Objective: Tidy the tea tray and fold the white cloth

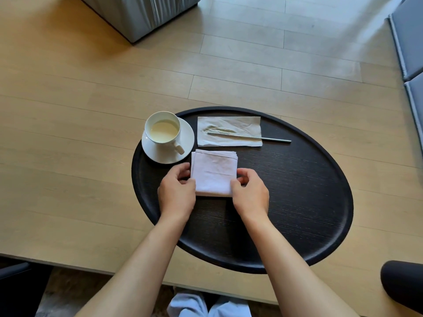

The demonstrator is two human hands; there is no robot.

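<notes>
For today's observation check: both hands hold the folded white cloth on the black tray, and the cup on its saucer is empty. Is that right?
Not quite. The head view shows pale liquid in the cup; it is not empty. The rest stands: the left hand and right hand hold the folded cloth on the tray, and the cup sits on its saucer.

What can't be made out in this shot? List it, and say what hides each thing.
Head view only:
- Near corners of the white cloth: covered by the left hand and right hand.
- Fingertips of both hands: curled out of sight at the cloth's edges.
- Cup contents: pale liquid, kind unclear.
- Marks on the paper napkin: smudged, unclear.
- Dark rounded object: cut off by the frame's right edge.
</notes>
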